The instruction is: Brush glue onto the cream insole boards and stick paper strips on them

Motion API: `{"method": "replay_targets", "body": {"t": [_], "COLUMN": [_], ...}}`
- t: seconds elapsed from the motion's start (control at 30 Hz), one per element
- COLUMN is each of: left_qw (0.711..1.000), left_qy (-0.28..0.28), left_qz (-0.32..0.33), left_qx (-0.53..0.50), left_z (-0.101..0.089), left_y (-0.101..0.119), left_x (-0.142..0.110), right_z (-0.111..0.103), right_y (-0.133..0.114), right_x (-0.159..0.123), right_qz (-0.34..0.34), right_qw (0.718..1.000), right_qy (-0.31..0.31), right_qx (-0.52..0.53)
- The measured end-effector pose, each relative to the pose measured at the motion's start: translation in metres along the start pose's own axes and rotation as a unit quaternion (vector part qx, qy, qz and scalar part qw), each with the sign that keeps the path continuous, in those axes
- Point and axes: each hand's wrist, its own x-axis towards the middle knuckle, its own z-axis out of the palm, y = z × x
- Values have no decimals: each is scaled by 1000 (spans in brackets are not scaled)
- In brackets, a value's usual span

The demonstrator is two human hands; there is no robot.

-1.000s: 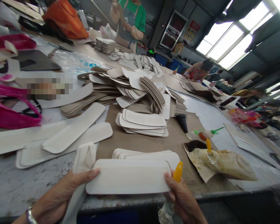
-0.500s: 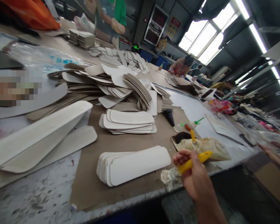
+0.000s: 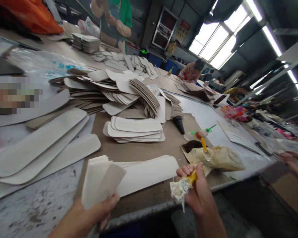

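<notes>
My left hand (image 3: 89, 216) is closed on a small bundle of white folded strips (image 3: 100, 180), held upright at the table's near edge. My right hand (image 3: 197, 191) is closed on a glue bottle (image 3: 182, 186) with a yellow nozzle and a glue-crusted body, tipped sideways just off the table edge. Between the hands lies a stack of long white rounded pieces (image 3: 146, 175) on brown paper (image 3: 139, 150). A second stack of white pieces (image 3: 135, 129) lies further in.
A glue-smeared bottle (image 3: 217, 158) lies right of the stack, with small green-capped bottles (image 3: 200, 133) behind. Long white strips (image 3: 39, 148) lie at the left. A big heap of cut pieces (image 3: 109, 91) fills the middle. A person in green (image 3: 116, 19) stands at the far end.
My left hand has come back into view holding the folded strips. The long strip it carried now lies on the left pile. My right hand turned the glue bottle sideways and lowered it.
</notes>
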Motion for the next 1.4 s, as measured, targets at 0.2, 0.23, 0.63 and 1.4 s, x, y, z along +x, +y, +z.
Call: {"method": "replay_targets", "body": {"t": [0.2,0.23,0.63,1.4], "left_qw": [999,998,978,969], "left_qy": [-51,-56,180,120], "left_qz": [8,4,101,-1], "left_qx": [-6,-19,-29,218], "left_z": [43,46,-10,-12], "left_y": [13,14,-7,-4], "left_x": [-5,-6,21,53], "right_z": [15,15,2,22], "right_y": [21,23,38,91], "right_x": [-2,-2,-9,-17], "right_qz": [110,113,-54,-169], "right_qw": [977,976,973,813], "right_qy": [59,58,-35,-59], "right_qx": [175,178,-222,-554]}}
